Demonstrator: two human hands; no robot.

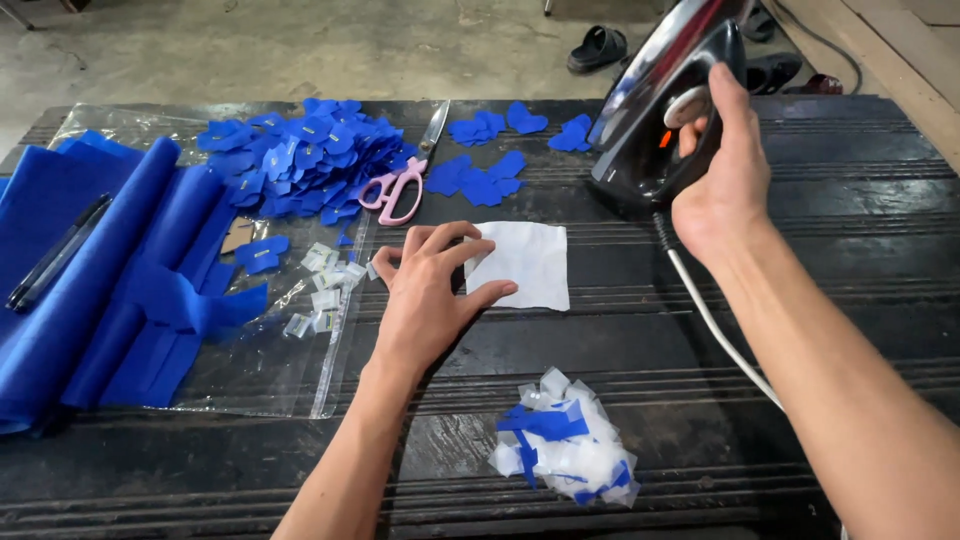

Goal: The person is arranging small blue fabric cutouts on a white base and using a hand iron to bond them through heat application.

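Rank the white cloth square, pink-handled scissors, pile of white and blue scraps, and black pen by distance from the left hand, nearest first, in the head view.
Measured from the left hand:
1. White cloth square: under its fingertips, to its right.
2. Pink-handled scissors: just beyond it, up the table.
3. Pile of white and blue scraps: toward the near edge, right.
4. Black pen: far left, on blue fabric.

A cloth square (520, 264) lies mid-table. Scissors (405, 175) lie behind it, an iron (660, 110) far right. Scraps (565, 452) lie near.
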